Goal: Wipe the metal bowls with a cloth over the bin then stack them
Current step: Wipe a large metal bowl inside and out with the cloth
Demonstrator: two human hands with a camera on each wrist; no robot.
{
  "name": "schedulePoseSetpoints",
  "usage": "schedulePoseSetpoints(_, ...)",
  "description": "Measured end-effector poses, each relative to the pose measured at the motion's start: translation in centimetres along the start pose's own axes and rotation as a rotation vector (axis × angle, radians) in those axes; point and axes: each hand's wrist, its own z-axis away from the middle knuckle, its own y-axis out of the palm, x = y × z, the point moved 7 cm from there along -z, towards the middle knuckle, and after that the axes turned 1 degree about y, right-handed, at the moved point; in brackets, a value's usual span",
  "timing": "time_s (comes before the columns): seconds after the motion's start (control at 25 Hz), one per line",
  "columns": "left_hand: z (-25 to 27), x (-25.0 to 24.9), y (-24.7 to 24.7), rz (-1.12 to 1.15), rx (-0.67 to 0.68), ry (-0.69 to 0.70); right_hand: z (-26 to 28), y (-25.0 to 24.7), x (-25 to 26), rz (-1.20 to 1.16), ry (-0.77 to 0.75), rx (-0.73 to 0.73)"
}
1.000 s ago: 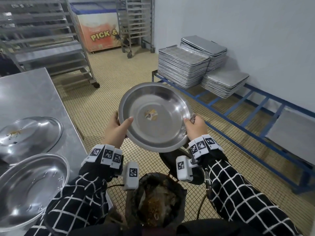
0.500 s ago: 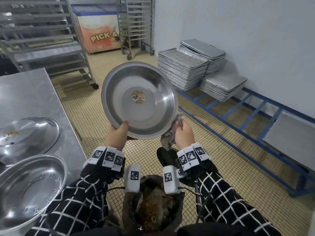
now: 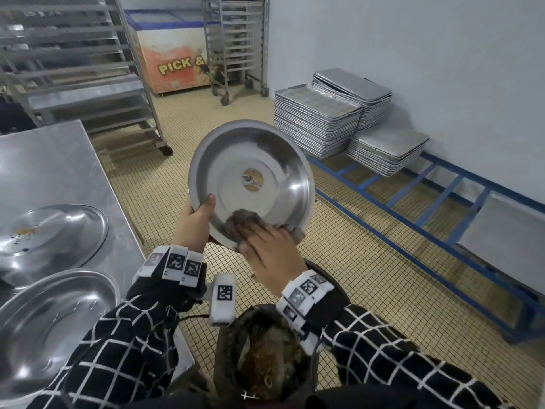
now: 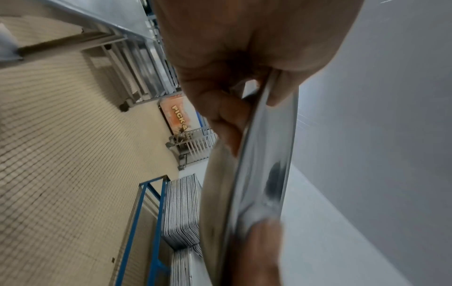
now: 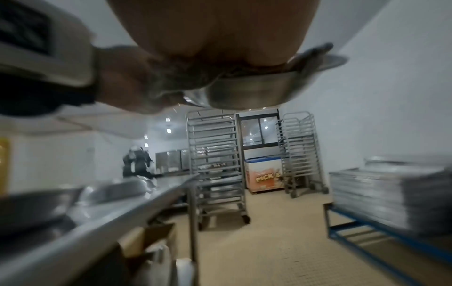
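— Bowl (image 3: 259,178) where?
— Tilted up over the bin (image 3: 265,358), inside facing the person. Left hand (image 3: 193,221) grips its lower-left rim, thumb inside.
— Rt hand (image 3: 271,255)?
— Flat, fingers spread, pressing the cloth (image 3: 241,224) into the bowl's lower inside.
— Others?
— Two more bowls (image 3: 53,323) on the counter (image 3: 59,169), left.

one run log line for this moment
step: wiping | left hand: grips bowl rim | right hand: presses cloth inside bowl | bin: below
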Motion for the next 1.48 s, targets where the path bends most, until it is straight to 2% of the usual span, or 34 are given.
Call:
schedulePoseSetpoints(0.16,0.1,0.2,0.0,-0.017,0.026,0.02,-1.1,-1.1,-5.5,0.232,0.132,0.059)
schedulePoseSetpoints(0.24,0.4,0.1,0.5,-0.014,0.022,0.037,-1.0,-0.7,-4.0,0.153,0.143,0.059)
schedulePoseSetpoints(0.36,0.5,-0.4,0.6,-0.025,0.019,0.071,0.7,0.2,1.0,-0.103,0.025,-0.024)
schedulePoseSetpoints(0.44,0.3,-0.3,0.4,-0.037,0.027,0.093,1.7,0.4,1.2,-0.123,0.0,-0.058)
schedulePoseSetpoints(0.56,0.2,0.4,-0.6,0.001,-0.004,0.052,2.0,0.1,-3.0,0.116,0.055,0.008)
schedulePoseSetpoints(0.64,0.3,1.0,-0.5,-0.001,0.026,0.03,1.7,-0.3,-7.1,0.26,0.199,0.078)
schedulePoseSetpoints(0.72,0.8,1.4,0.0,0.01,0.043,-0.016,1.0,-1.5,-9.9,0.259,0.315,0.025)
schedulePoseSetpoints(0.88,1.2,2.5,1.0,0.055,0.035,-0.112,-0.1,-5.3,-11.7,-0.047,0.392,-0.267)
schedulePoseSetpoints(1.0,1.4,2.2,1.6,0.062,0.113,-0.123,0.7,-7.2,-13.7,-0.377,0.592,-0.337)
schedulePoseSetpoints(1.08,1.3,2.4,1.3,0.08,0.109,-0.135,1.1,-7.6,-14.3,-0.449,0.652,-0.316)
schedulePoseSetpoints(1.16,1.1,2.4,0.7,0.054,0.042,-0.089,1.4,-7.6,-14.2,-0.486,0.679,-0.301)
schedulePoseSetpoints(1.28,1.1,1.2,0.5,-0.019,-0.011,0.071,1.9,-7.3,-13.4,-0.614,0.752,-0.403)
schedulePoseSetpoints(1.36,1.3,0.7,1.1,-0.014,0.014,0.133,2.2,-6.8,-12.2,-0.733,0.808,-0.494)
schedulePoseSetpoints(1.48,2.3,0.7,3.1,-0.049,0.126,0.174,1.7,-6.2,-9.8,-0.934,0.836,-0.601)
